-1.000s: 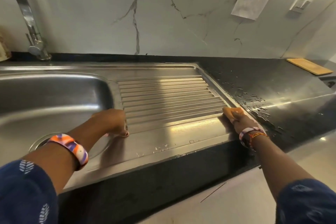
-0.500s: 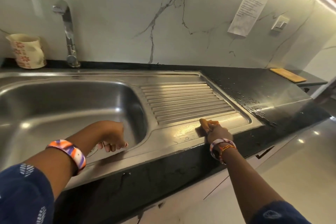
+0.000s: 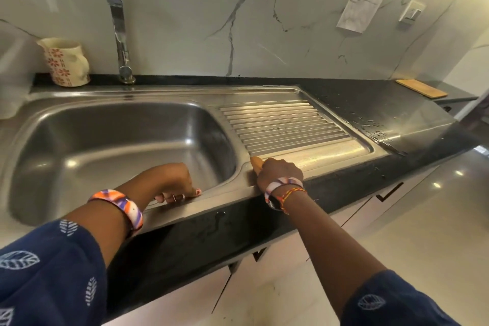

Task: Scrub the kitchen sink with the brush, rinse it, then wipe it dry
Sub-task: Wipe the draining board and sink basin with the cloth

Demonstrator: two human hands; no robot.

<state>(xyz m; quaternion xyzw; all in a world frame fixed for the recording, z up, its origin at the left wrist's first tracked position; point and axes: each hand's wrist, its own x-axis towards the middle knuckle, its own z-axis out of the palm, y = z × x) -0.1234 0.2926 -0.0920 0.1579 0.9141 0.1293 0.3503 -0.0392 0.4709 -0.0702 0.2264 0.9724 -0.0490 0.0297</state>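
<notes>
Right hand (image 3: 279,172), fingers curled over an orange cloth or sponge (image 3: 256,163), presses it on the flat front strip of the drainboard (image 3: 285,124), just beside the basin (image 3: 119,140). Only a corner of the pad shows; it looks soft, light and compressible, best held bunched under the palm. Forearm extends straight, wrist low. Left hand (image 3: 177,182) rests with fingers curled over the sink's front rim (image 3: 211,206), apparently bracing. No brush visible.
</notes>
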